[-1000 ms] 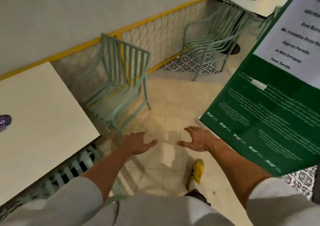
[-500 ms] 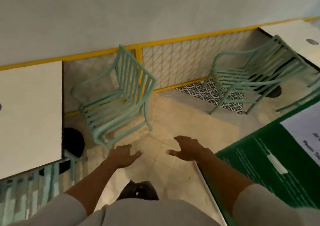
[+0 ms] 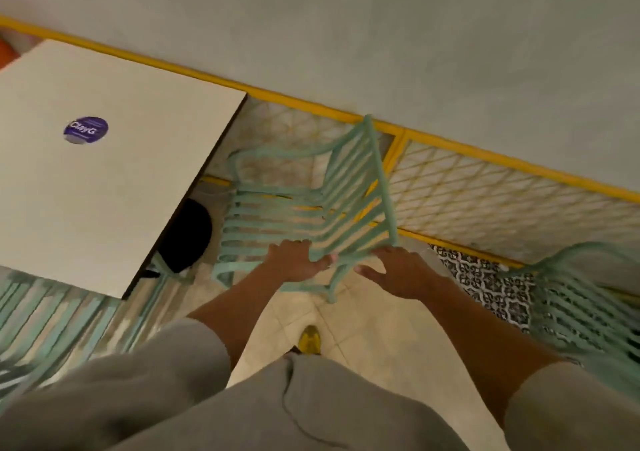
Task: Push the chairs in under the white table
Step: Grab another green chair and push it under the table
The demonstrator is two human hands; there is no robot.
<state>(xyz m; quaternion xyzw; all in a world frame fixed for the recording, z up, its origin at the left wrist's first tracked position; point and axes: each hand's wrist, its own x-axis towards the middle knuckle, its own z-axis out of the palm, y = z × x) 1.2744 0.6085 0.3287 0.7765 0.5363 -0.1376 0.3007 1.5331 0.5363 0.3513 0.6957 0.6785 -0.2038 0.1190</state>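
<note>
Mint-green slatted chair (image 3: 304, 205) sits mid-frame, just right of the white worktop (image 3: 114, 173), seat not under it. Left hand (image 3: 296, 260) is clamped on its near armrest; right hand (image 3: 398, 270) rests spread by the backrest corner. Purple sticker (image 3: 86, 129) upper left on the worktop.

The tabletop (image 3: 114, 173) is cut off by the left edge and hides most of its black base (image 3: 188, 236). A second chair (image 3: 585, 312) on the right is blurred and cropped. Another chair (image 3: 52, 326) at lower left is smeared, partly under the tabletop.
</note>
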